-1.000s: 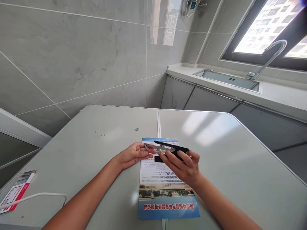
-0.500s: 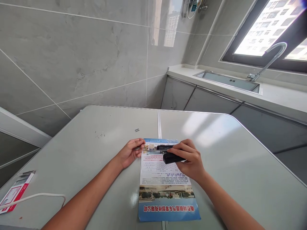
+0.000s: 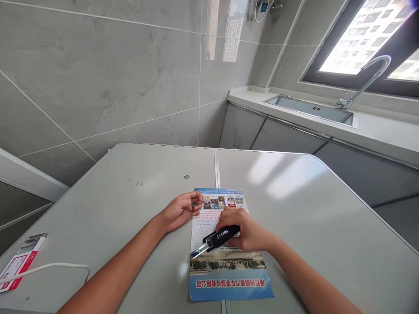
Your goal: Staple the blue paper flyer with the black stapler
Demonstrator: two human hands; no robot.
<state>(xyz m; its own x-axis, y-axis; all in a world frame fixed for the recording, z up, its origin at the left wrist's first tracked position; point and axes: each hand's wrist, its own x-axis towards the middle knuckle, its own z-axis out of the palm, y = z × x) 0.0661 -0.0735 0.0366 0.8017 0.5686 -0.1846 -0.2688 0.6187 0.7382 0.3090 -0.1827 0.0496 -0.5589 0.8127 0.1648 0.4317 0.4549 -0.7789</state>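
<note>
A printed leaflet (image 3: 231, 293) with blue ends and rows of text lies flat on the table, its print upside down to me. Over its middle, my right hand (image 3: 244, 229) grips a black stapler (image 3: 225, 235). The stapler's bare metal part points down and left, with its tip by the leaflet's left edge. At the upper left edge of the leaflet rests my left hand (image 3: 183, 211), fingers curled and thumb drawn in. Whatever may be between those fingers is hidden.
A small strip of staples (image 3: 186, 176) lies beyond my left hand, and loose staples (image 3: 135, 183) are scattered farther left. At the near left are a red-and-white package (image 3: 21, 264) and a white cable (image 3: 59, 265). A sink (image 3: 310, 110) stands beyond the table.
My right hand has turned the stapler, so its metal end has swung from pointing left near my left hand to pointing down and left. My left hand's fingers have curled in more.
</note>
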